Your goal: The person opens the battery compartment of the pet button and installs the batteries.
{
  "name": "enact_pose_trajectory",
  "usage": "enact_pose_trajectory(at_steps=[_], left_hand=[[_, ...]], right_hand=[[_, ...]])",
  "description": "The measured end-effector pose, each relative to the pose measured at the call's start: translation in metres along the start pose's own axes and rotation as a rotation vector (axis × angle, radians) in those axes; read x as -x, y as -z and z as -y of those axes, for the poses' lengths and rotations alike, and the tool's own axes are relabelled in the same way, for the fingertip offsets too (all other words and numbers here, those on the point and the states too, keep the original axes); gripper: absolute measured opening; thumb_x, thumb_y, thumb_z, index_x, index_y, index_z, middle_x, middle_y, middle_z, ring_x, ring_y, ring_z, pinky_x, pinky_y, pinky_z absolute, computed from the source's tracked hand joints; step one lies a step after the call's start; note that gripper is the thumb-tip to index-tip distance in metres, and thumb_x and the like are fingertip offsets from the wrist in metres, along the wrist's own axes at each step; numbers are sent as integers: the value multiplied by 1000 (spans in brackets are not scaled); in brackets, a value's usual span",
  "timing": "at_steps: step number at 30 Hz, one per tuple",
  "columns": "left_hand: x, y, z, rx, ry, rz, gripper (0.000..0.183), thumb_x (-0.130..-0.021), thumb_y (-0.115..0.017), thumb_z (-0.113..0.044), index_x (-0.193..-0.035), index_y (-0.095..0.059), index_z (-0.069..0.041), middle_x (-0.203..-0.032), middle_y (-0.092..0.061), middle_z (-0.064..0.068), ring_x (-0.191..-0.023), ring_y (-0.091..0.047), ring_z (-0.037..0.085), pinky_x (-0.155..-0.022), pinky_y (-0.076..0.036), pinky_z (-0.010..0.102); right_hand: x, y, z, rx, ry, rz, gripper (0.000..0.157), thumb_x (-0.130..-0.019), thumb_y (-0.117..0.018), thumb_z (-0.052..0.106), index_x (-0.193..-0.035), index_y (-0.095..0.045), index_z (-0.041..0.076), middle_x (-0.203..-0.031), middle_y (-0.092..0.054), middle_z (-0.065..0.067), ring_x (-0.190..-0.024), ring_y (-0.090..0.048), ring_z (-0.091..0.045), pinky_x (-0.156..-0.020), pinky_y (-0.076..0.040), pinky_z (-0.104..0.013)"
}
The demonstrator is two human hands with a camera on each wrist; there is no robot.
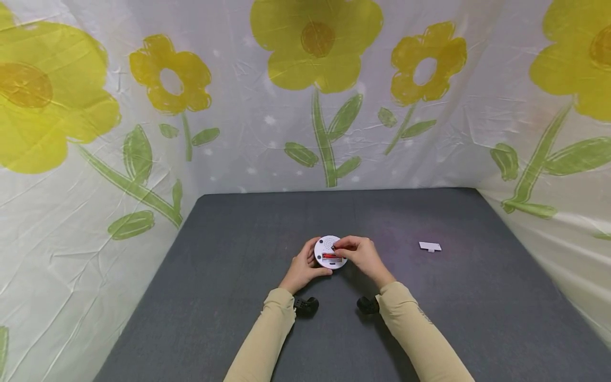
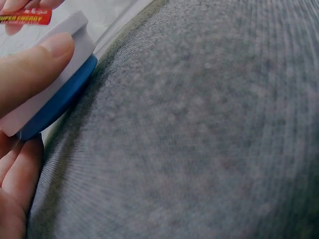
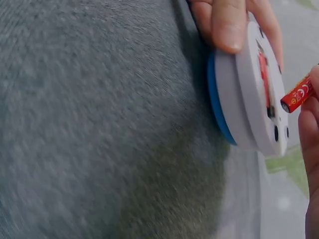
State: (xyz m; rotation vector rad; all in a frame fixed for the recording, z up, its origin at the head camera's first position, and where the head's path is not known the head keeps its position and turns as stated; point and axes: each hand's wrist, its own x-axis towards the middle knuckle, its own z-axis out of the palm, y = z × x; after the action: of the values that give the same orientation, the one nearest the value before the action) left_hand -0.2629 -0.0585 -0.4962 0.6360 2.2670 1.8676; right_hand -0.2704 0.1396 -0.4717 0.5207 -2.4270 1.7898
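My left hand [image 1: 302, 269] grips a round white device [image 1: 324, 245] by its edge, thumb on the near side. The device has a blue face [image 2: 60, 102] turned toward the table, and its back, with small speaker holes and dark feet, faces up. A red battery [image 3: 263, 74] lies in the open battery slot on that back. Between thumb and fingertips, my right hand [image 1: 364, 259] pinches another red battery [image 3: 297, 95], held close over the slot. Yellow "SUPER ENERGY" lettering shows on this battery in the left wrist view.
A small white battery cover [image 1: 430, 246] with a tab lies on the dark grey table [image 1: 248, 233], right of my hands. Hanging cloth [image 1: 238, 132] with yellow flowers surrounds the table at the back and sides. Black wrist cameras [image 1: 306, 306] sit below both hands.
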Motion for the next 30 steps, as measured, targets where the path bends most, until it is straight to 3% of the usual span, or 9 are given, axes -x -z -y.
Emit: enact_pose_trajectory(at_steps=[5,13,21,27,30], left_hand=[[0,0,0,-8,-9,2,86,-74,-77,-1,-143,-26,1,-143,-35,16,-128,-37,23,-99,-37,37],[0,0,1,3,-30,13,87,-74,-77,-1,-142,-25,3,-143,-34,20,-128,-37,28,-98,-37,37],[-2,-1,8,21,-60,-4,86,-72,-78,-1,-141,-27,2,-141,-35,22,-127,-38,31,-97,-39,39],[-8,-1,28,-10,-19,-20,90,-72,-81,-13,-144,-28,-7,-143,-37,11,-127,-38,19,-98,-38,31],[-8,0,32,-16,-23,-24,90,-71,-81,-16,-144,-28,-8,-143,-37,11,-127,-38,19,-98,-38,32]], right_hand=[[0,-9,2,116,31,35,13,-77,-74,2,-89,-73,2,-84,-69,-6,-76,-64,-14,-66,-52,-23],[3,-17,0,343,151,73,9,-75,-75,2,-83,-73,6,-83,-68,-2,-77,-61,-13,-65,-52,-24],[3,-22,1,420,226,69,12,-75,-74,-2,-85,-73,5,-85,-67,-4,-82,-61,-18,-69,-52,-28],[4,-23,2,465,286,75,12,-75,-74,-2,-85,-73,5,-86,-68,-4,-86,-62,-21,-76,-51,-34],[5,-23,2,482,295,78,12,-76,-74,-1,-86,-73,5,-87,-68,-3,-89,-61,-21,-79,-50,-36]])
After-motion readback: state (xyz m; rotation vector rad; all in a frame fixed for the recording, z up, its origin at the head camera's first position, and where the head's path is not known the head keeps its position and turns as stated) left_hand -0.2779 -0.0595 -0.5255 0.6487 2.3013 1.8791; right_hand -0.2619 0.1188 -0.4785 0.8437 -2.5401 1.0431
